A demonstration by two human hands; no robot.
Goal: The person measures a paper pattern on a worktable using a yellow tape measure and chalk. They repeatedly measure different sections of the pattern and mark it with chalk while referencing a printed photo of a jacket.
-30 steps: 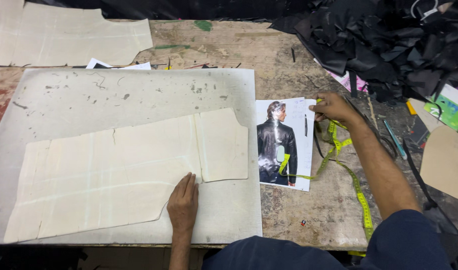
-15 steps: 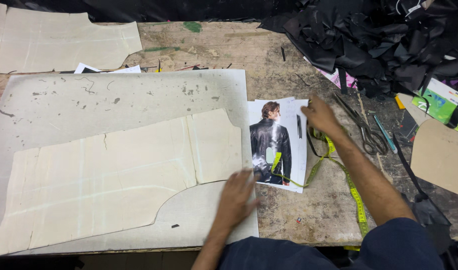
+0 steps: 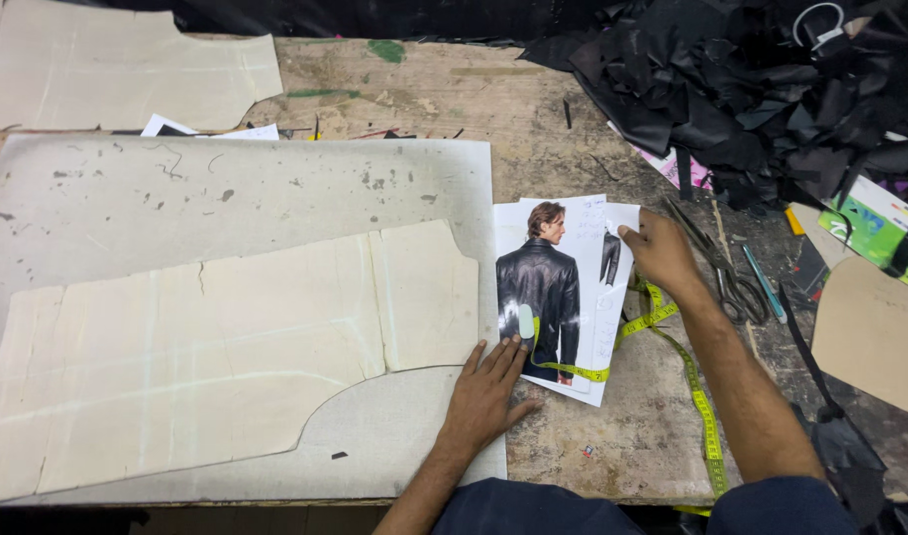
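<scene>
Worn wooden workbench, cluttered. Cream paper pattern piece lies on grey board, left. Left hand has shifted right off the pattern — now flat, fingers spread, pinning the printed jacket photograph sheet's near edge. Right hand pinches its far-right corner. Yellow measuring tape trails right; steel scissors beyond.

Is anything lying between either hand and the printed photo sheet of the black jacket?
No. The left hand and the right hand both already touch the printed photo sheet; only a yellow measuring tape crosses its lower part.
</scene>
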